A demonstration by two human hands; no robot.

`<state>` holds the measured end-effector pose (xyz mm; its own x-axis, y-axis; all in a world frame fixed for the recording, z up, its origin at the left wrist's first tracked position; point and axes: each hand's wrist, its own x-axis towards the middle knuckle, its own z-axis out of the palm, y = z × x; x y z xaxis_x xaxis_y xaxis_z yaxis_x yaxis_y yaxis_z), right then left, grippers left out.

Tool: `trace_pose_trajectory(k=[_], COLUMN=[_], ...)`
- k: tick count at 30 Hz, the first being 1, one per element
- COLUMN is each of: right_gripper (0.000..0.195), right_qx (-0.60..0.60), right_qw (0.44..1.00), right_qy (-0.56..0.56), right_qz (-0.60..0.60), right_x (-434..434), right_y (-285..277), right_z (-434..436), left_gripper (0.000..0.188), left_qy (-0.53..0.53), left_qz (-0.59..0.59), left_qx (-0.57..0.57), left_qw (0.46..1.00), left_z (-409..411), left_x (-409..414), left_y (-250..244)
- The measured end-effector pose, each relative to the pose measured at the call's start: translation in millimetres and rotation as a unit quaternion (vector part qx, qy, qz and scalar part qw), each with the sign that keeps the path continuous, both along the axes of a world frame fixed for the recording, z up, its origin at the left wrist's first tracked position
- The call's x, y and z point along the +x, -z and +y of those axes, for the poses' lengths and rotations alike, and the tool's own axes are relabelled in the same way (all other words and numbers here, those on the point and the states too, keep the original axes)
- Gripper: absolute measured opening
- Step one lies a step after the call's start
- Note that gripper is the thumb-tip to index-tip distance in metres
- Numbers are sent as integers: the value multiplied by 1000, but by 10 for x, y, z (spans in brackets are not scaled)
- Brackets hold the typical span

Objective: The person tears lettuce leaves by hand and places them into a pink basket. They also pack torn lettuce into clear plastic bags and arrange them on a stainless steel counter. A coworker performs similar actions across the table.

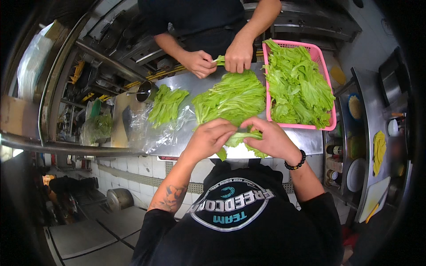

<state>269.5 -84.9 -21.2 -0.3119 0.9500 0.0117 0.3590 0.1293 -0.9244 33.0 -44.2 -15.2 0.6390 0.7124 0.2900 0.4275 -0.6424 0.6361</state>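
My left hand (210, 137) pinches the stem end of a green lettuce leaf (240, 136) over the near edge of the steel table (299, 141). Around the same leaf's other end curl the thumb and fingers of my right hand (271, 136). Just beyond my hands lies a broad pile of lettuce leaves (229, 96). To its left, a smaller bunch of leaves (168, 104) rests on clear plastic film (166, 133). A pink plastic basket (299, 125) heaped with loose lettuce (296, 83) stands to the right of the pile.
Across the table, a co-worker's hands (238, 55) hold another leaf piece. A metal container (146, 92) and a bagged green vegetable (100, 128) are at the left. A shelf at the right carries a yellow cloth (379, 151) and a cutting board with a yellow-handled knife (373, 212).
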Motion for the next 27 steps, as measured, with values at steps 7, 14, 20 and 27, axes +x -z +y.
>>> trace_pose_trajectory(k=[7,14,20,27], right_gripper=[23,23,13,15], right_qx=[79,128,200,202], right_qw=[995,987,956,973], right_qy=[-25,-12,-63,41], right_qz=[-51,-97,-206,-107], right_x=[84,115,124,-101], right_y=[84,70,137,113], right_z=[-26,-7,67,155], left_gripper=[21,18,12,15], left_qy=[29,31,77,-126], left_qz=[20,78,103,-244], left_qx=[52,54,50,-272], left_qw=[998,995,990,922], left_z=[-18,83,100,82], left_x=[158,152,244,281], left_y=[-147,-87,-118,361])
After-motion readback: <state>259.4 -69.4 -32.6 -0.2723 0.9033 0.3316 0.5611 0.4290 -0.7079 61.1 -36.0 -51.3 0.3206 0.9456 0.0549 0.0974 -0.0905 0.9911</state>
